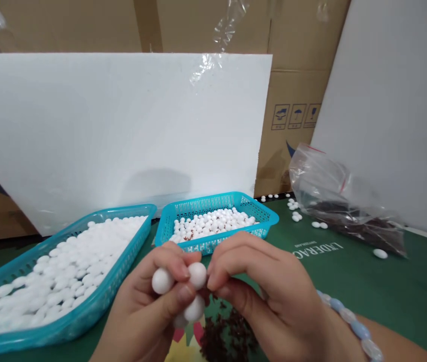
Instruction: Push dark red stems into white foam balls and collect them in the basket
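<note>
Several small white balls [197, 275] are gripped between the thumb and fingers of my left hand [156, 296], low in the middle of the view. Close against the foremost ball, my right hand [258, 281] has its thumb and fingertips pinched together. Whatever is in that pinch is too small or too hidden to make out. Beneath the hands lies a loose heap of small dark brown bits [228, 334], partly covered by my right hand. Some balls in my left hand are partly hidden behind its fingers.
A large blue basket [123, 271] of white balls stands at left. Behind my hands is a smaller blue basket [262, 216] holding white balls with brown bits. A clear plastic bag [322, 176] of dark brown material lies at right on the green table [367, 281], near stray white balls.
</note>
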Action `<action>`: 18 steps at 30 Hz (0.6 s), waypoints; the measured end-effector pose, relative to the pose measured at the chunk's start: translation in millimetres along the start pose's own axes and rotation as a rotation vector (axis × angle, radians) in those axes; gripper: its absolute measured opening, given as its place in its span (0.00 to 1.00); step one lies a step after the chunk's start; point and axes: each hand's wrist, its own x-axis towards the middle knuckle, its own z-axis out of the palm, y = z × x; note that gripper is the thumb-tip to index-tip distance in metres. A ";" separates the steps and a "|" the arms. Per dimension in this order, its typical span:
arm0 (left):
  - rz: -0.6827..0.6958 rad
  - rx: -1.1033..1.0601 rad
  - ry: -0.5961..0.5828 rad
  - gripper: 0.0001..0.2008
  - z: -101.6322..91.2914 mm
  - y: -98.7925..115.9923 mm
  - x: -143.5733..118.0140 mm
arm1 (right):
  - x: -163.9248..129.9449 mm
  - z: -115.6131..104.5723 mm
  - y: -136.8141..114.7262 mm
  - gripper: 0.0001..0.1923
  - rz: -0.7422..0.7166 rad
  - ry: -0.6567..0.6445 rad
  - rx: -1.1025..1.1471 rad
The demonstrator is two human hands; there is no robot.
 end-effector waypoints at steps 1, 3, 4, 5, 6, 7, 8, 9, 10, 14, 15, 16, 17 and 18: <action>-0.004 -0.009 0.004 0.06 0.5 0.0 -0.3 | -0.7 0.0 -0.6 0.06 -0.003 0.003 -0.004; -0.032 -0.030 0.000 0.07 0.2 -0.4 -1.2 | -1.8 0.0 -1.7 0.06 0.004 0.008 -0.016; -0.046 -0.046 -0.013 0.07 -0.5 -0.8 -1.5 | -2.1 0.0 -2.0 0.07 0.012 0.008 -0.021; -0.055 -0.063 -0.024 0.08 -1.5 -1.4 -1.8 | -2.2 -0.1 -2.1 0.07 0.022 0.007 -0.024; -0.059 -0.079 -0.030 0.08 -2.6 -2.0 -2.0 | -1.9 -0.1 -2.1 0.07 0.028 0.008 -0.025; -0.055 -0.092 -0.036 0.09 -3.6 -2.5 -2.2 | -1.5 -0.2 -1.8 0.07 0.035 0.004 -0.023; -0.056 -0.100 -0.042 0.09 -4.2 -2.7 -2.4 | -1.0 -0.4 -1.5 0.07 0.037 0.001 -0.018; -0.056 -0.103 -0.041 0.09 -4.4 -2.7 -2.7 | -0.4 -0.5 -1.3 0.07 0.039 -0.004 -0.014; -0.056 -0.100 -0.037 0.10 -3.9 -2.4 -3.3 | 0.0 -0.6 -1.2 0.07 0.039 -0.007 -0.012; -0.048 -0.075 0.108 0.12 4.3 0.7 -8.1 | -0.6 -0.3 -3.1 0.07 0.055 -0.009 -0.024; -0.044 -0.073 0.158 0.12 7.1 1.4 -9.5 | -1.1 0.0 -3.9 0.07 0.054 -0.007 -0.028; -0.044 -0.076 0.199 0.13 9.6 1.8 -10.8 | -1.6 0.5 -4.6 0.07 0.047 0.000 -0.030; -0.041 -0.077 0.224 0.13 11.7 1.8 -11.8 | -2.0 0.9 -5.0 0.07 0.039 0.004 -0.034; -0.034 -0.072 0.237 0.13 13.2 1.5 -12.6 | -2.4 1.3 -5.1 0.07 0.033 0.006 -0.037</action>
